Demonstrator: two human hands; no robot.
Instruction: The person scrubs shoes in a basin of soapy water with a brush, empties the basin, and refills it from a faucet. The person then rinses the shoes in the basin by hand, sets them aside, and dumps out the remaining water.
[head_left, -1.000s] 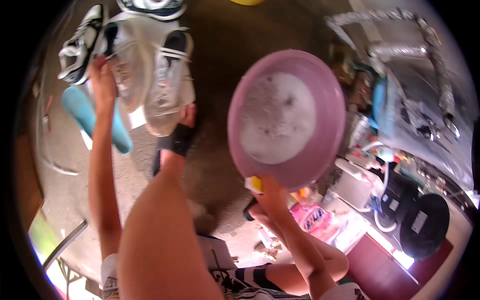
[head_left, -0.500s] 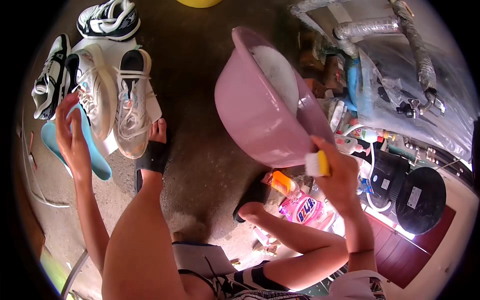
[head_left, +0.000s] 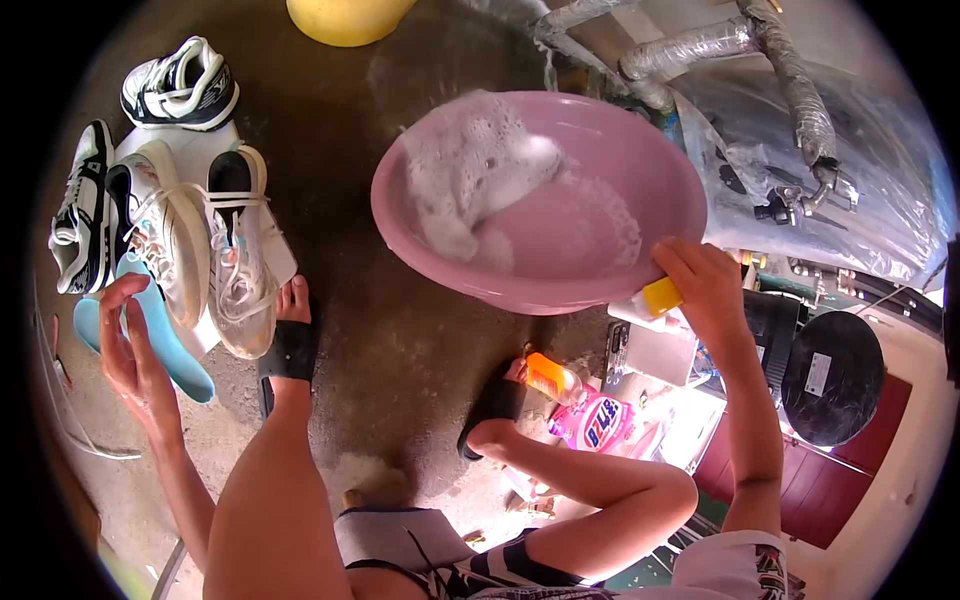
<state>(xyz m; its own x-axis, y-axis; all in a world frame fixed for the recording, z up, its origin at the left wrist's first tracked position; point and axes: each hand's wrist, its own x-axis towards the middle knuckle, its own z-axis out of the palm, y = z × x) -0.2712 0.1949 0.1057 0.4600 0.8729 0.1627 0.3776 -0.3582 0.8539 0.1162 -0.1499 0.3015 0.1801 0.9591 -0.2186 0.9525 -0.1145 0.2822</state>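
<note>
Above the damp floor, your right hand clasps one yellow brush and the rim of one tilted pink basin; your left hand, fingers loosely parted, hangs beside at least one blue insole and near four shoes. One pink package bears bold, unclear lettering.

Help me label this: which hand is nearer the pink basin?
Right. The right hand grips the pink basin's rim; the left hand is apart, near the blue insoles.
</note>
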